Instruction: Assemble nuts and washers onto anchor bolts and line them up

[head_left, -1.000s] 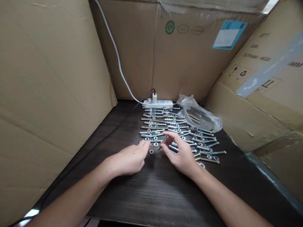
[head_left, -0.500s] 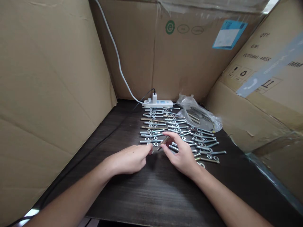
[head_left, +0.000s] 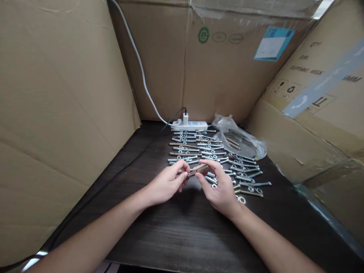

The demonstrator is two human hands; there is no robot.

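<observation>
Brass-toned bolt (head_left: 199,169) hangs just above the dark table (head_left: 176,235), between the hands. The right hand (head_left: 220,189) pinches its 3 o'clock half. The left hand (head_left: 167,184), fingertips pinched together, touches its 9 o'clock end. Rows of bolts (head_left: 196,148) lie at 12 o'clock.

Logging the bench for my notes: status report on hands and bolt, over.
Right hand pinching bolt. Left hand pinched on its left end. Loose bolts and washers close behind; nothing blocking.
</observation>
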